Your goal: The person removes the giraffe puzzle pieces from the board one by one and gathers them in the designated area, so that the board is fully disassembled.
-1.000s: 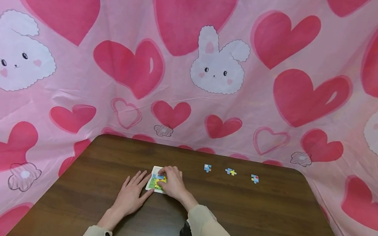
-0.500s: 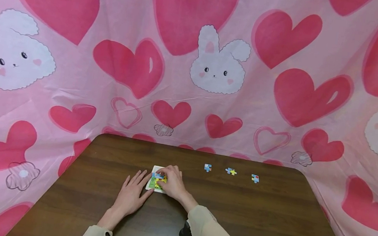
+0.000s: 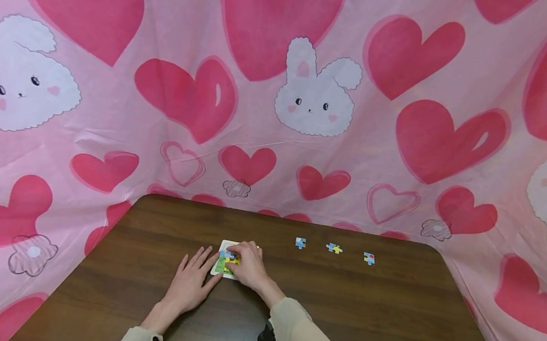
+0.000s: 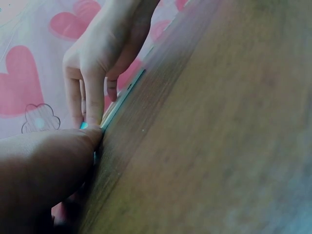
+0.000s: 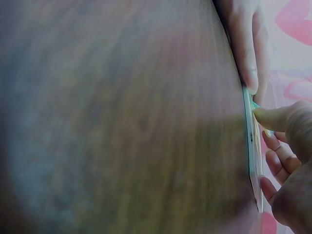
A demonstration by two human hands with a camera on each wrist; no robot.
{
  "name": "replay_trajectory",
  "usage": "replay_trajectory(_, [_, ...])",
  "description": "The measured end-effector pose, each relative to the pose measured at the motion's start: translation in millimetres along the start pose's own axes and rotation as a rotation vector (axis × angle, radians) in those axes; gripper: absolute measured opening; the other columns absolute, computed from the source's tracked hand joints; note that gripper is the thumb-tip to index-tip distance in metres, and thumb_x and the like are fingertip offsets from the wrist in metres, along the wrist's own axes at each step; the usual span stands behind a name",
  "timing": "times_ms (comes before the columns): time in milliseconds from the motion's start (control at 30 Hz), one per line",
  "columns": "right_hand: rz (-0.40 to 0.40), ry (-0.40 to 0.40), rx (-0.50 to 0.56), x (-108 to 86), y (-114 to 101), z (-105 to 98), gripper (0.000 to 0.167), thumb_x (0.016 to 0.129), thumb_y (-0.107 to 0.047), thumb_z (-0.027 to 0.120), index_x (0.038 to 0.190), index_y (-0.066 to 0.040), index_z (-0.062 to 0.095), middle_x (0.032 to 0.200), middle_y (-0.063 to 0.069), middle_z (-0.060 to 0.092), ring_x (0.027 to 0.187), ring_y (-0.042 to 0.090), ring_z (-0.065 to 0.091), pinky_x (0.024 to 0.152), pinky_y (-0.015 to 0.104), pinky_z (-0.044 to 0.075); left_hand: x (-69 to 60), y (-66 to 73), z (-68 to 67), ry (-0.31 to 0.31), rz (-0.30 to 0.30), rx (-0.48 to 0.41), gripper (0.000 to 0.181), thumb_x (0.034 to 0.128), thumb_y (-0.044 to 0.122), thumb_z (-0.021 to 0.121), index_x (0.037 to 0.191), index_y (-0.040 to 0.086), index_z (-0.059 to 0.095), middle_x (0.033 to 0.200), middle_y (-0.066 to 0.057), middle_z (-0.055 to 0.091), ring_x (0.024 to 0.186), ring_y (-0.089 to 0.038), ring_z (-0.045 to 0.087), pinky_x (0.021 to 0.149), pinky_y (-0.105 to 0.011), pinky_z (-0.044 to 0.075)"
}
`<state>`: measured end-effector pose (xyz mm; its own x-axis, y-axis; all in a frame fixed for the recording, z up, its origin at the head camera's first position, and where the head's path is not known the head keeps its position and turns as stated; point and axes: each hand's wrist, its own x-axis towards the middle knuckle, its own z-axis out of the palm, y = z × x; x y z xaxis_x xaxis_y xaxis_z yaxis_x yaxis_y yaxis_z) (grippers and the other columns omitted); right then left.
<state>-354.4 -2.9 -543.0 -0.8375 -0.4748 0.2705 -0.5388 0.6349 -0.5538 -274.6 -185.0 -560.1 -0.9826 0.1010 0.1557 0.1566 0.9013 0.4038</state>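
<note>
A small jigsaw puzzle board (image 3: 227,243) with a white rim lies on the brown table, its picture showing green, yellow and blue. My left hand (image 3: 188,283) rests on the table at the board's left side with straight, spread fingers; its thumb touches the near left edge. Over the board's right part, my right hand (image 3: 249,266) bends down and pinches a puzzle piece with thumb and fingers. A bit of that piece (image 4: 84,125) shows teal in the left wrist view. Most of it is hidden, as is the right part of the board.
Three loose puzzle pieces lie in a row farther back to the right: a blue one (image 3: 300,243), a blue-and-yellow one (image 3: 334,248) and a blue one with a red spot (image 3: 368,258). A pink heart-and-bunny cloth (image 3: 306,152) hangs behind the table (image 3: 338,313).
My right hand has shifted slightly left over the board, and a bit of the board's far right corner now shows. The left hand and the three loose pieces stay in place.
</note>
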Motion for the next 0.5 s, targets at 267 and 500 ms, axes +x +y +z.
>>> replay_trajectory(267, [-0.03,0.0,0.017,1.7,-2.2,-0.6,0.032,0.091,-0.01,0.087,0.122,-0.005,0.083,0.117,0.01,0.079,0.107,0.024,0.062,0.095,0.039,0.045,0.4,0.7,1.5,0.038,0.02,-0.004,0.062,0.1074,0.042,0.067,0.159,0.008,0.058,0.17,-0.024,0.049,0.162,-0.048,0.04,0.13,-0.076,0.025])
replay_trajectory(500, [-0.124,0.071,0.067,8.2,18.3,17.3,0.029,0.093,-0.01,0.083,0.121,-0.004,0.081,0.098,0.003,0.071,0.086,0.011,0.058,0.076,0.027,0.048,-1.0,2.6,-0.8,0.007,0.004,-0.002,0.061,0.1084,0.041,0.066,0.16,0.01,0.057,0.171,-0.023,0.047,0.164,-0.047,0.038,0.132,-0.076,0.023])
